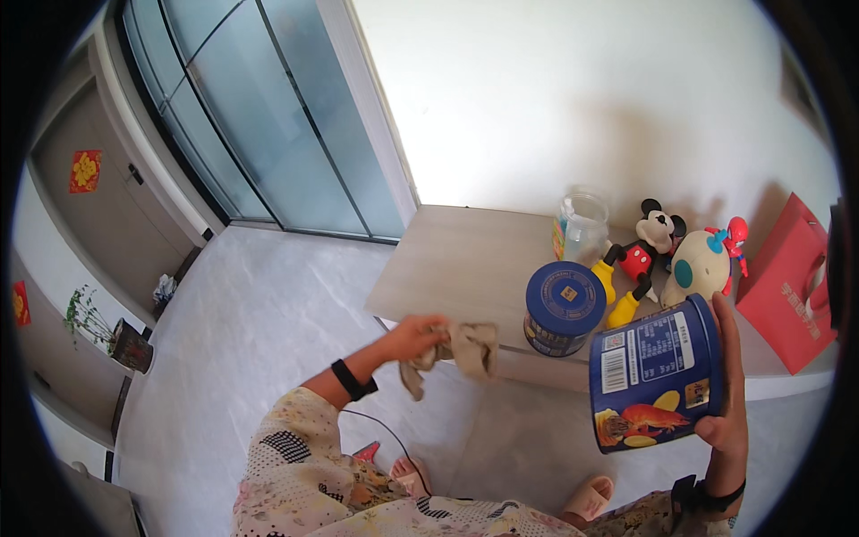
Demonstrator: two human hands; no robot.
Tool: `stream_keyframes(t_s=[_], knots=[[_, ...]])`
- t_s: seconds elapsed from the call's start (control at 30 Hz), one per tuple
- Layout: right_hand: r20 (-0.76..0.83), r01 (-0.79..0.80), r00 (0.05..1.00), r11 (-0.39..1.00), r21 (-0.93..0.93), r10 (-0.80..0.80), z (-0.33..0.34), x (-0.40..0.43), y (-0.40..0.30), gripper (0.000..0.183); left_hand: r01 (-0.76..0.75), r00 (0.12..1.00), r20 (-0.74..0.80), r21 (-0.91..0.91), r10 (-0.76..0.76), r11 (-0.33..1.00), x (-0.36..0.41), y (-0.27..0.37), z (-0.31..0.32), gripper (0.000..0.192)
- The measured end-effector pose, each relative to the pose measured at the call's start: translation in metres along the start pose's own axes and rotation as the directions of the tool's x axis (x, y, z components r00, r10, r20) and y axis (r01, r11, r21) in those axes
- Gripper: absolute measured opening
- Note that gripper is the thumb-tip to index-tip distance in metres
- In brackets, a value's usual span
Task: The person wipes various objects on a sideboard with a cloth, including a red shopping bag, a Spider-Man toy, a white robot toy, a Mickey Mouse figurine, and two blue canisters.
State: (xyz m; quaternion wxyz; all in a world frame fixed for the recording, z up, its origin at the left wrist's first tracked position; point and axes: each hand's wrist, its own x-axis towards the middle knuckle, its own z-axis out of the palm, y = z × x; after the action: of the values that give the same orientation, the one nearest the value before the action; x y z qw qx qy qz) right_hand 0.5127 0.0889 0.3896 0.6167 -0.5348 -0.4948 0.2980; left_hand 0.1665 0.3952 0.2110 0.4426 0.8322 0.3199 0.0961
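Note:
My left hand (417, 337) grips a crumpled beige cloth (475, 350), which hangs in front of the near edge of the low wooden cabinet (463, 268). In my right hand (728, 389) is a large blue food tub (654, 376), held tilted on its side in the air. Its printed side shows a shrimp picture, a barcode and small writing. My right fingers wrap around one end of it, so that end is partly hidden. A second blue tub (565, 309) stands upright on the cabinet between my hands, its round lid facing up.
Behind the tubs stand a clear plastic jar (584, 225), a Mickey Mouse figure (644, 245), a cream plush toy (698, 265), a Spider-Man figure (737, 235) and a red paper bag (788, 288). A potted plant (131, 346) is far left. Frosted glass doors (268, 114) adjoin the wall.

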Motion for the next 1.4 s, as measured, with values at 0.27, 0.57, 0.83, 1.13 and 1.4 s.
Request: stream_keyframes(t_s=[0.27,0.57,0.83,1.13,1.4], knots=[[-0.012,-0.040,0.999,0.998,0.050,0.041,-0.009,0.009,0.015,0.143,0.388,0.766,-0.643,0.477,0.012,0.789,0.054,-0.032,-0.060,0.076],[-0.160,-0.145,0.977,0.989,-0.018,0.141,-0.006,0.007,0.018,0.148,0.502,0.810,-0.580,0.609,-0.086,0.613,0.148,-0.084,-0.073,0.080],[0.077,-0.078,0.993,0.982,-0.170,0.092,-0.041,0.028,0.027,0.133,0.160,0.953,-0.283,0.773,0.109,0.614,0.293,-0.026,-0.035,0.060],[-0.226,-0.097,0.971,0.991,-0.088,0.075,-0.034,0.045,0.073,0.147,-0.463,0.794,-0.143,0.487,0.590,0.741,0.336,0.050,0.009,0.051],[-0.125,-0.154,0.984,0.959,-0.236,0.127,-0.014,0.054,0.064,0.145,-0.503,0.843,0.120,0.524,0.524,0.688,0.365,0.006,-0.006,0.038]])
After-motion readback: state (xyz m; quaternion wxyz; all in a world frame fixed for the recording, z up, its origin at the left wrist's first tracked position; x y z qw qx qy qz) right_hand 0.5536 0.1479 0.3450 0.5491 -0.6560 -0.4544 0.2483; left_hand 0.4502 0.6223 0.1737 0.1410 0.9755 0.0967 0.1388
